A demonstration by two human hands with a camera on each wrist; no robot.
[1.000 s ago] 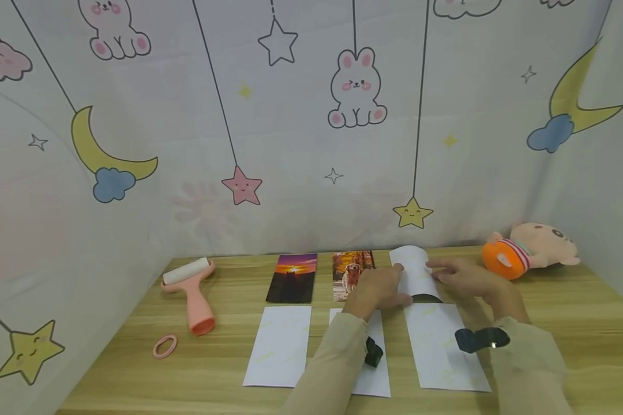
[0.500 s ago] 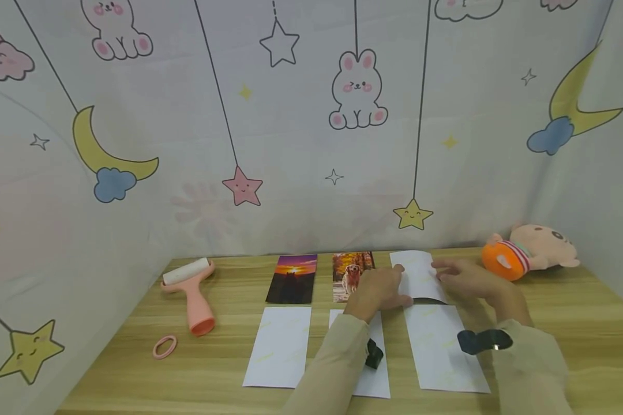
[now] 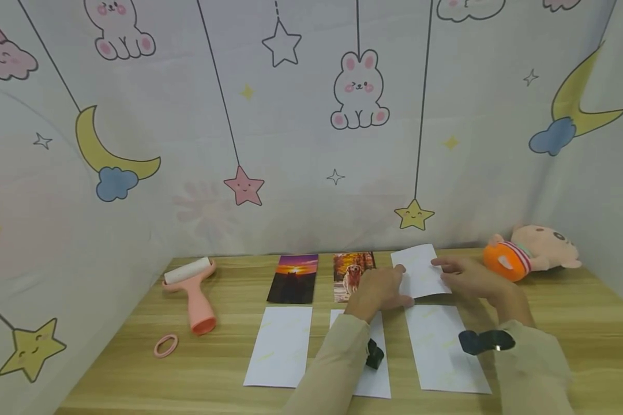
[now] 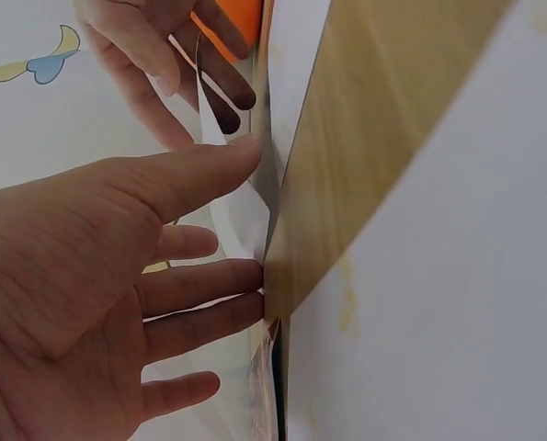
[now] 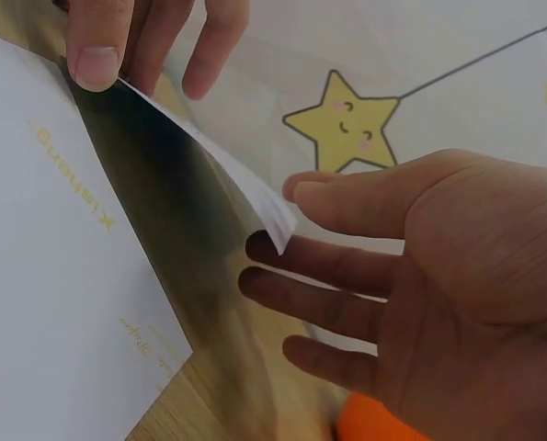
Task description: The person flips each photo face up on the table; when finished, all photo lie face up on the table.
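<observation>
A white-backed photo sheet (image 3: 421, 272) lies tilted at the back right of the table, its near edge lifted and a dark underside (image 5: 153, 175) showing in the right wrist view. At its left side is my left hand (image 3: 376, 291), thumb at the near left corner, fingers fairly straight and spread in the left wrist view (image 4: 80, 285). My right hand (image 3: 475, 282) is at the sheet's right side. In the right wrist view, the right hand (image 5: 466, 285) has its fingers extended, the index fingertip by the lifted corner and the thumb slightly apart from it.
Photos of a sunset (image 3: 292, 279) and a dog (image 3: 350, 274) lie to the left. White sheets (image 3: 277, 346) lie in a front row, the middle one partly under my left forearm. A pink-handled roller (image 3: 194, 294), pink ring (image 3: 166, 346) and plush doll (image 3: 529, 251) flank them.
The photo sheet has gone from strongly arched to nearly flat and is now skewed, its right side shifted slightly right. My right fingers have moved slightly right; my left hand stays nearly still.
</observation>
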